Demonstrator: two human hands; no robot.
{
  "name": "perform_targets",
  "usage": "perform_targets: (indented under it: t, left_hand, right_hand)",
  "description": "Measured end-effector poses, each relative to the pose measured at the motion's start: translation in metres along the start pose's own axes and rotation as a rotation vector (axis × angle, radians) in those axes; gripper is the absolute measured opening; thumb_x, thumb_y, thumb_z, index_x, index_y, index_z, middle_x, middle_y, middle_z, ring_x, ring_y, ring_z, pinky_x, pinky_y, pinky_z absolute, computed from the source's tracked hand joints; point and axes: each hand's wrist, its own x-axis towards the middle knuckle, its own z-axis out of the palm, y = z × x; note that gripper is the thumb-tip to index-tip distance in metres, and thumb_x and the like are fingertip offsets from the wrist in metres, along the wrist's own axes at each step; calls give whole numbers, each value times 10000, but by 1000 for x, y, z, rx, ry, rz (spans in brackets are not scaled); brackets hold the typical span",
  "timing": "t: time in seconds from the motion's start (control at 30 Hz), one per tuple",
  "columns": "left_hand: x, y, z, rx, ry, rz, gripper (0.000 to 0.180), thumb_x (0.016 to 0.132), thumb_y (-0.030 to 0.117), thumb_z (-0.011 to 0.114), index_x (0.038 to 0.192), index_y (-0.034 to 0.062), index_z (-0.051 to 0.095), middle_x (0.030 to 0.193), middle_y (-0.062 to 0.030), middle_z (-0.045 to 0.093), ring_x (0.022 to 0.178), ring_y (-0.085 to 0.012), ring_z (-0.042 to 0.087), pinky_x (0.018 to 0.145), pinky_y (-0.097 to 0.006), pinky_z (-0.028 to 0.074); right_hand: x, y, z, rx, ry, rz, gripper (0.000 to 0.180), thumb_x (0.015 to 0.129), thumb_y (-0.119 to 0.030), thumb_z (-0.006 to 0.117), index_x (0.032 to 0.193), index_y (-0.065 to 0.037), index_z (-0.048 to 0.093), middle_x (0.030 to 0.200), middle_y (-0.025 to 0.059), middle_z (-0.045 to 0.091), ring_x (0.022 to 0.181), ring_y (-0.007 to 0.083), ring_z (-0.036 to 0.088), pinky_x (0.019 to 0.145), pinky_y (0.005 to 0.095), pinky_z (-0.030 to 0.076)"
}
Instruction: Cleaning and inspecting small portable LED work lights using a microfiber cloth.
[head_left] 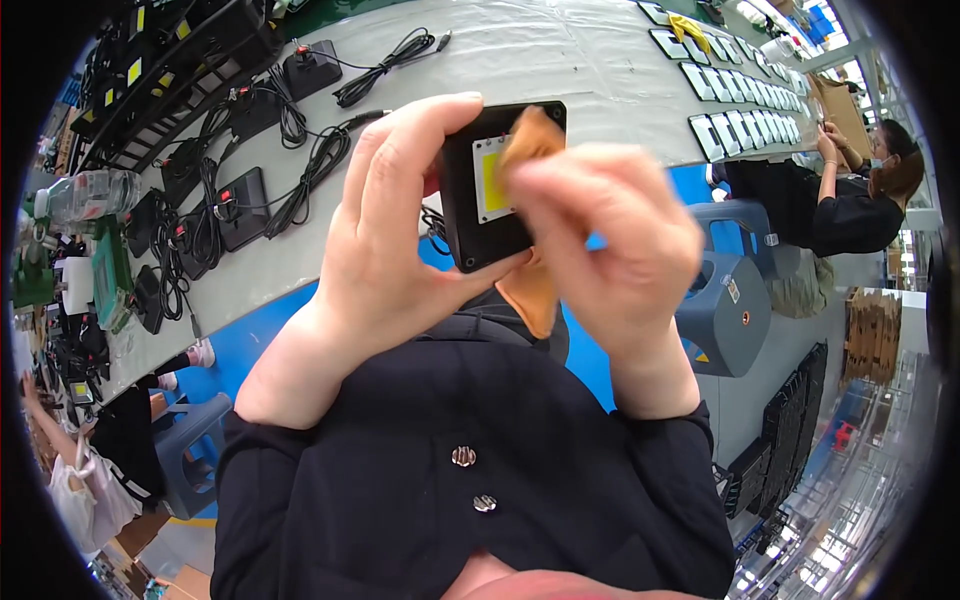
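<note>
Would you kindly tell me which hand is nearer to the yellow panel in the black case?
The right hand: it holds an orange cloth at the right edge of the yellow panel. The left hand grips the black case from the left, farther from the panel.

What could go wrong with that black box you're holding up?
The black rectangular box might slip: the bare left hand grips its edges in mid-air, above the blue floor. The soft-looking orange-brown cloth pinched in the bare right hand could smudge or scratch the white-framed yellow panel if it's dirty, though I can't tell.
</note>
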Motion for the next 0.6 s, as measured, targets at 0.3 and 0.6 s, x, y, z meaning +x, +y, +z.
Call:
perform_targets:
  t: [0.3,0.6]
  left_hand:
    - [2,-3,-6,56,-74,-55,909,589,60,862,1331,-1,340,1260,-119,411,1091,-224,558,868,-321,520]
    - [2,-4,8,32,-58,65,798,563,45,822,1258,-17,436,1192,-145,503,1018,-256,540,767,-296,532]
  right_hand:
    - [-2,-4,-8,-88,-158,-57,202,665,70,722,839,-25,686,774,73,630,663,187,585,591,273,467]
    - [-2,-4,-18,16,-291,23,177,662,15,701,829,-39,682,762,75,612,699,200,591,609,267,463]
